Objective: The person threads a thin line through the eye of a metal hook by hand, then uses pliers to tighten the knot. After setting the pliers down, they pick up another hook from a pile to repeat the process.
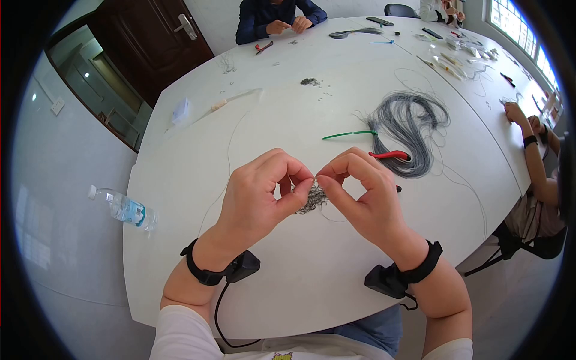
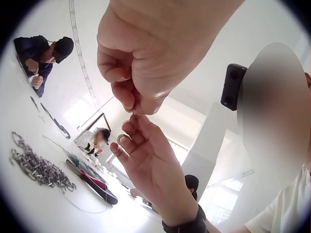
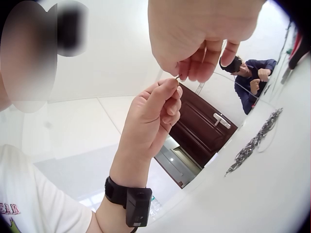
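My left hand [image 1: 255,189] and right hand [image 1: 363,192] meet fingertip to fingertip over the table. Between them, thumb and forefinger of each pinch a tiny thin piece of wire [image 3: 178,78]; most of it is hidden by the fingertips. The right hand's other fingers [image 2: 127,144] are spread loosely in the left wrist view. Below the hands lies a pile of small bent wire pieces [image 2: 41,167], partly covered by the fingers in the head view. Beside the pile, pliers [image 2: 92,182] with red and black handles lie near my right hand.
A grey wire bundle [image 1: 414,132] with a green cable tie [image 1: 348,135] lies ahead right. On the left lies a water bottle [image 1: 129,211]. Farther off are a small wire pile [image 1: 310,81] and red-handled pliers [image 1: 264,47]. Other people sit around the table [image 1: 288,120].
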Motion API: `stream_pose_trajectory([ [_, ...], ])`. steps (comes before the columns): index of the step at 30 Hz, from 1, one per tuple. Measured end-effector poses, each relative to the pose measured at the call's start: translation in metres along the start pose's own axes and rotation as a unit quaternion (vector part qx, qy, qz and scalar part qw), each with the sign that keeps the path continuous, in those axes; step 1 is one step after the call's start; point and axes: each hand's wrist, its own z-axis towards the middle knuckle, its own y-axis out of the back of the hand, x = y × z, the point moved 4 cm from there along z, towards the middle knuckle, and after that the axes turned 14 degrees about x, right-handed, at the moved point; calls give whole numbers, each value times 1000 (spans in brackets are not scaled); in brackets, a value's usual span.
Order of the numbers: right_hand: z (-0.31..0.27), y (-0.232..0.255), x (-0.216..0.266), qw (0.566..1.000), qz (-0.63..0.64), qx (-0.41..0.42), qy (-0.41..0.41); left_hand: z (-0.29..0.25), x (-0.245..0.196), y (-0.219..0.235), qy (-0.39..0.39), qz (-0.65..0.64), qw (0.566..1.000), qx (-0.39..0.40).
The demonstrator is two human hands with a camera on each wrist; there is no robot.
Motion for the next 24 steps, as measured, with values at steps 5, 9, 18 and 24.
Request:
stream_pose_trajectory([
  [5, 0, 0, -1, 1000, 0, -5, -9, 1, 0, -1, -13, 15, 1000, -6],
  [9, -1, -1, -2, 1000, 0, -4, -12, 1, 1, -1, -12, 14, 1000, -6],
  [18, -1, -2, -3, 1000, 2, 1, -13, 1, 3, -2, -3, 6, 1000, -5],
  [24, 1, 0, -1, 999, 29, -2, -24, 0, 6, 1, 55, -36, 998, -3],
])
